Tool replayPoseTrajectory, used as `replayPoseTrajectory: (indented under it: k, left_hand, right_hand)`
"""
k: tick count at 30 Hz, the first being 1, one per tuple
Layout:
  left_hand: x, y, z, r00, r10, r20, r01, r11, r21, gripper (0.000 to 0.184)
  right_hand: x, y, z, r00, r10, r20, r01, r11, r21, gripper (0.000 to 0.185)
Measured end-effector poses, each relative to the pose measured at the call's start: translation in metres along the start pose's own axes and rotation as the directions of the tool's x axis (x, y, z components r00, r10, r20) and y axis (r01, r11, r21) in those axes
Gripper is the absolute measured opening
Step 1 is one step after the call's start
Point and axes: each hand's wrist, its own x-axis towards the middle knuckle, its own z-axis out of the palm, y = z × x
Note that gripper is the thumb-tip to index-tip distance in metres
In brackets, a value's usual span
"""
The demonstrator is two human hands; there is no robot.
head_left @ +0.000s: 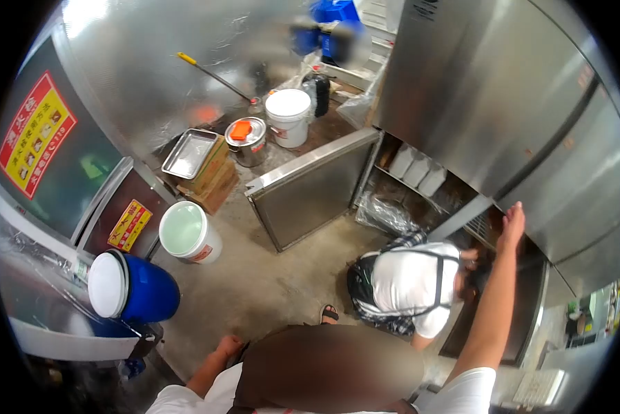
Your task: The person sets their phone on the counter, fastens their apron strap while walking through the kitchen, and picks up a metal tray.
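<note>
My right hand (513, 221) is stretched out, its fingers extended against the steel cabinet (558, 200) just above an opened lower compartment. Low at my left side, my left hand (230, 344) is curled beside my dark apron; whatever it may hold is hidden. Between my right arm and the open cabinet door (313, 190), a person in a white top (410, 276) crouches with head and hands at the lower compartment. White containers (417, 169) sit on a low shelf inside.
A white bucket (210, 245) and a blue barrel (151, 290) stand at the left. Farther back are a metal tray (189, 153) on cardboard boxes (217, 183), a steel pot (249, 155) and a lidded white bucket (289, 131). Another low door (531, 310) hangs open at the right.
</note>
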Motion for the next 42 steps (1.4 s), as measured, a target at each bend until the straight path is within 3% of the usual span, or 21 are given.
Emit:
replayPoseTrajectory:
  k: [3, 6, 8, 9, 14, 15, 18, 24, 26, 28, 29, 31, 33, 34, 35, 36, 37, 38, 39, 41, 42]
  left_hand:
    - [-0.003, 0.021, 0.004, 0.998, -0.009, -0.067, 0.013, 0.998, 0.056, 0.024]
    - [0.006, 0.038, 0.015, 0.993, 0.021, -0.113, -0.015, 0.998, 0.056, 0.026]
    - [0.012, 0.051, 0.019, 0.997, -0.062, -0.055, 0.057, 0.995, -0.078, 0.028]
    - [0.0, 0.076, 0.011, 0.995, -0.08, -0.063, 0.071, 0.989, -0.133, 0.028]
    - [-0.008, 0.124, 0.022, 0.983, -0.155, -0.094, 0.102, 0.901, -0.422, 0.024]
    - [-0.01, 0.125, 0.025, 0.983, -0.15, -0.109, 0.094, 0.909, -0.406, 0.024]
    - [-0.026, 0.135, 0.016, 0.976, -0.184, -0.117, 0.129, 0.92, -0.369, 0.024]
    - [-0.031, 0.105, 0.02, 0.956, -0.29, -0.048, 0.258, 0.906, -0.335, 0.026]
    - [-0.036, 0.102, 0.016, 0.94, -0.341, 0.03, 0.33, 0.881, -0.337, 0.026]
    - [-0.037, 0.095, 0.015, 0.96, -0.255, -0.114, 0.212, 0.932, -0.295, 0.026]
    - [-0.035, 0.089, 0.014, 0.96, -0.259, -0.108, 0.216, 0.928, -0.303, 0.026]
    - [-0.027, 0.074, 0.013, 0.967, -0.224, -0.118, 0.182, 0.938, -0.295, 0.027]
    - [-0.023, 0.06, 0.004, 0.973, -0.189, -0.132, 0.139, 0.939, -0.315, 0.027]
    - [-0.022, 0.052, -0.002, 0.976, -0.155, -0.155, 0.098, 0.942, -0.322, 0.027]
    - [-0.021, 0.042, -0.007, 0.976, -0.155, -0.153, 0.097, 0.939, -0.329, 0.027]
    - [-0.02, 0.031, -0.013, 0.975, -0.174, -0.137, 0.112, 0.921, -0.374, 0.027]
    - [-0.018, 0.017, -0.022, 0.975, -0.189, -0.12, 0.124, 0.901, -0.415, 0.026]
    - [-0.016, 0.0, -0.028, 0.976, -0.184, -0.118, 0.119, 0.901, -0.417, 0.026]
    - [-0.014, -0.02, -0.035, 0.967, -0.183, -0.177, 0.096, 0.907, -0.41, 0.026]
    - [-0.012, -0.059, -0.054, 0.958, -0.175, -0.225, 0.07, 0.909, -0.41, 0.026]
    - [-0.017, -0.077, -0.067, 0.941, -0.266, -0.208, 0.099, 0.806, -0.583, 0.027]
  right_hand:
    - [0.06, -0.009, 0.021, 0.998, -0.058, -0.018, 0.056, 0.994, -0.09, 0.055]
    - [0.12, -0.022, 0.031, 0.993, -0.048, 0.106, 0.062, 0.99, -0.13, 0.064]
    - [0.157, -0.023, 0.036, 0.983, -0.061, 0.173, 0.076, 0.994, -0.08, 0.061]
    - [0.153, -0.04, 0.049, 0.986, 0.047, 0.157, -0.046, 0.999, -0.008, 0.059]
    - [0.2, -0.038, 0.07, 0.986, -0.066, 0.156, 0.096, 0.977, -0.192, 0.057]
    - [0.216, -0.035, 0.073, 0.99, 0.003, 0.143, 0.011, 0.995, -0.095, 0.059]
    - [0.289, 0.0, 0.053, 0.968, -0.027, 0.248, 0.051, 0.995, -0.091, 0.059]
    - [0.385, 0.05, 0.016, 0.975, -0.027, 0.222, 0.04, 0.998, -0.055, 0.047]
    - [0.364, 0.041, 0.026, 0.998, -0.054, 0.024, 0.058, 0.973, -0.224, 0.048]
    - [0.331, 0.041, 0.039, 0.98, -0.089, -0.18, 0.018, 0.933, -0.36, 0.05]
    - [0.305, 0.039, 0.053, 0.981, -0.093, -0.171, 0.025, 0.931, -0.365, 0.05]
    - [0.222, 0.024, 0.091, 0.939, -0.021, -0.344, -0.139, 0.89, -0.434, 0.056]
    - [0.202, 0.048, 0.105, 0.966, -0.257, -0.039, 0.152, 0.68, -0.717, 0.047]
    - [0.203, 0.067, 0.11, 0.899, -0.402, 0.175, 0.377, 0.505, -0.777, 0.047]
    - [0.169, 0.072, 0.135, 0.919, -0.35, 0.181, 0.387, 0.724, -0.571, 0.047]
    - [0.105, 0.058, 0.17, 0.966, -0.213, 0.145, 0.255, 0.877, -0.407, 0.046]
    - [0.078, 0.061, 0.191, 0.935, -0.225, 0.273, 0.327, 0.846, -0.421, 0.046]
    - [0.016, 0.045, 0.227, 0.963, -0.013, 0.269, 0.064, 0.981, -0.182, 0.045]
    - [0.005, 0.064, 0.243, 0.92, -0.047, 0.39, 0.119, 0.979, -0.163, 0.044]
    - [-0.095, 0.046, 0.303, 0.862, 0.055, 0.505, -0.051, 0.998, -0.022, 0.043]
    - [-0.155, 0.025, 0.336, 0.82, 0.101, 0.563, -0.077, 0.995, -0.067, 0.042]
